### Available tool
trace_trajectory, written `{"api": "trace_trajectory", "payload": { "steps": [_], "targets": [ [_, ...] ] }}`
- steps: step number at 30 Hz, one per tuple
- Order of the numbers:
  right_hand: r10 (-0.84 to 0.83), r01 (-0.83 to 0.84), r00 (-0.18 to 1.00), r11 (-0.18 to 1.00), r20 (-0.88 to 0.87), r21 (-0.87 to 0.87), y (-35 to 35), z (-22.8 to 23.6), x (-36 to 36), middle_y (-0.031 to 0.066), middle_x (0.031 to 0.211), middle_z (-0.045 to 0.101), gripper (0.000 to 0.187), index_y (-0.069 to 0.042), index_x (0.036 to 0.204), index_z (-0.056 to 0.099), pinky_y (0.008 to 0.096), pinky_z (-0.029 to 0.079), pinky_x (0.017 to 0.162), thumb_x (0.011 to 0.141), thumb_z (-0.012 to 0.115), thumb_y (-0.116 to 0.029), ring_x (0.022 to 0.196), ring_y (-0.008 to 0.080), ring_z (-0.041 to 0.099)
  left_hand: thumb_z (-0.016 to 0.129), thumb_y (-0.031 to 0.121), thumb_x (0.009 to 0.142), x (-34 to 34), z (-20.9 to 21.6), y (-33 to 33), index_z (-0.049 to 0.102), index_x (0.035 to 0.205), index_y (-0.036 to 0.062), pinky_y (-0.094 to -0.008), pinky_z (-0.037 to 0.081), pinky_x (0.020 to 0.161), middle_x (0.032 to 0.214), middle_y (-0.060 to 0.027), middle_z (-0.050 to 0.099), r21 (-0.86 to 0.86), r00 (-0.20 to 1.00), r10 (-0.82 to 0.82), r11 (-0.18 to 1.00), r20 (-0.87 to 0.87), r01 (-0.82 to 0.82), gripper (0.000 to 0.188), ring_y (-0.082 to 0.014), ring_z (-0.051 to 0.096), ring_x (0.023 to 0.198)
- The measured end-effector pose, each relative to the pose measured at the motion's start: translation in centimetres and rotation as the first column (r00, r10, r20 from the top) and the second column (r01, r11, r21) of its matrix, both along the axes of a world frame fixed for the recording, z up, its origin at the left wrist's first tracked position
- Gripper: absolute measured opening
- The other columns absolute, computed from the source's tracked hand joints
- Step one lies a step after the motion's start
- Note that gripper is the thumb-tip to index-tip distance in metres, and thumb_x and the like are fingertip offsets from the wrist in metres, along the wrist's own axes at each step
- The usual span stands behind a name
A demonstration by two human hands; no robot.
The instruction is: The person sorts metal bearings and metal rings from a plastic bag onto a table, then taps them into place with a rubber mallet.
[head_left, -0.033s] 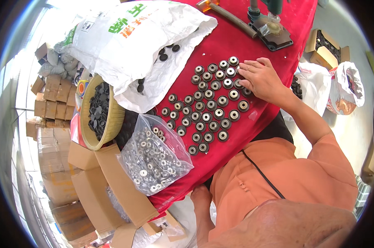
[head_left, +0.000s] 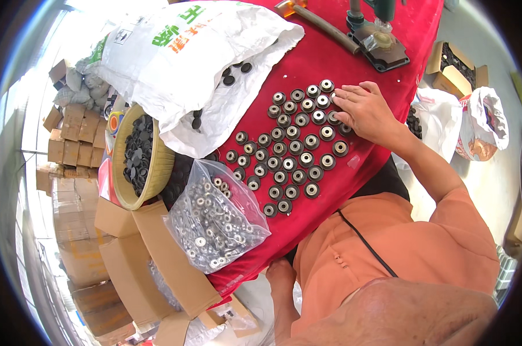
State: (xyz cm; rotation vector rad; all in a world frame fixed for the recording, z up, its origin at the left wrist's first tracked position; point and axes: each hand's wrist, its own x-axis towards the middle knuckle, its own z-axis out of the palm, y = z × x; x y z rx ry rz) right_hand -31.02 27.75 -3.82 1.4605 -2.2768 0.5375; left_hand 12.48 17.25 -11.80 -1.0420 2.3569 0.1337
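Observation:
Several black round caps with metal bearing-like rings (head_left: 296, 147) stand in loose rows on the red cloth-covered table (head_left: 330, 57). My right hand (head_left: 366, 112) lies over the far right end of these rows. Its fingers are stretched out, with the fingertips at the outermost pieces, partly covering them. Low at the table's near edge is my left hand (head_left: 280, 272); its fingers are hidden. A clear plastic bag (head_left: 255, 216) of small metal rings lies left of the rows. Behind it, a white woven sack (head_left: 151, 63) spills a few black caps (head_left: 228, 80).
A yellow basket (head_left: 164, 164) of black discs stands at the left, above an open cardboard box (head_left: 131, 277). Stacked cartons (head_left: 79, 225) rise farther left. A green bench press (head_left: 379, 43) and a hammer (head_left: 324, 27) occupy the far table end. White bags (head_left: 440, 115) stand at right.

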Motion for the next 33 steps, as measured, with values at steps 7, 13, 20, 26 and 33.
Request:
{"api": "trace_trajectory", "payload": {
  "steps": [7, 13, 20, 26, 33],
  "targets": [
    [-0.037, -0.031, 0.978, 0.948, -0.204, -0.317, -4.8, 2.4, -10.3, 0.019, 0.102, 0.069, 0.032, 0.0, 0.114, 0.062, 0.0392, 0.053, 0.076, 0.085, 0.068, -0.012, 0.088, 0.0316, 0.067, 0.057, 0.015, 0.082, -0.8, 1.5, -0.2, 0.068, 0.081, 0.0043, -0.0506, 0.056, 0.073, 0.087, -0.023, 0.069, 0.022, 0.989, 0.008, 1.0, -0.146, -0.005, 0.015, -0.0388, 0.069, 0.083],
    [-0.432, 0.41, 0.896, 0.894, 0.1, 0.182, -10.8, 1.1, -20.1, 0.0201, 0.113, 0.063, 0.029, -0.003, 0.114, 0.054, 0.0498, 0.047, 0.088, 0.089, 0.055, -0.018, 0.107, 0.0373, 0.062, 0.059, 0.022, 0.087, -3.2, 5.3, 0.5, 0.067, 0.084, 0.0028, -0.0464, 0.054, 0.074, 0.088, -0.0197, 0.068, 0.062, 0.959, -0.002, 0.998, -0.284, 0.021, 0.021, -0.0366, 0.068, 0.083],
    [-0.37, 0.375, 0.838, 0.924, 0.4, 0.07, -9.8, 4.0, -18.7, 0.0286, 0.101, 0.065, 0.025, 0.002, 0.104, 0.059, 0.0481, 0.052, 0.082, 0.084, 0.049, -0.009, 0.099, 0.0391, 0.067, 0.069, 0.012, 0.085, -7.0, 11.9, 1.7, 0.068, 0.092, 0.0018, -0.0399, 0.053, 0.069, 0.095, -0.0143, 0.068, 0.322, 0.717, 0.114, 0.933, -0.688, 0.161, 0.013, -0.0312, 0.067, 0.08],
    [-0.003, 0.472, 0.664, 0.777, 0.748, -0.416, -2.0, 6.9, -9.1, 0.024, 0.089, 0.068, 0.023, 0.001, 0.101, 0.064, 0.0479, 0.052, 0.071, 0.083, 0.058, -0.012, 0.08, 0.0377, 0.069, 0.075, 0.016, 0.08, -14.5, 13.6, 0.1, 0.065, 0.106, -0.0027, -0.0438, 0.049, 0.088, 0.117, -0.0174, 0.064, -0.099, 0.349, -0.231, 0.929, -0.908, 0.357, 0.034, -0.0348, 0.063, 0.104],
    [0.017, 0.236, 0.653, 0.945, 0.757, -0.224, 6.7, 6.3, -1.5, 0.0001, 0.088, 0.058, 0.048, -0.003, 0.136, 0.047, 0.0206, 0.043, 0.058, 0.093, 0.062, -0.019, 0.064, 0.0049, 0.049, 0.07, 0.042, 0.084, -23.7, 11.8, -1.2, 0.054, 0.126, -0.0074, -0.0538, 0.032, 0.11, 0.138, -0.0235, 0.051, -0.264, 0.385, -0.451, 0.854, -0.805, 0.448, 0.067, -0.038, 0.047, 0.13]
  ]
}}
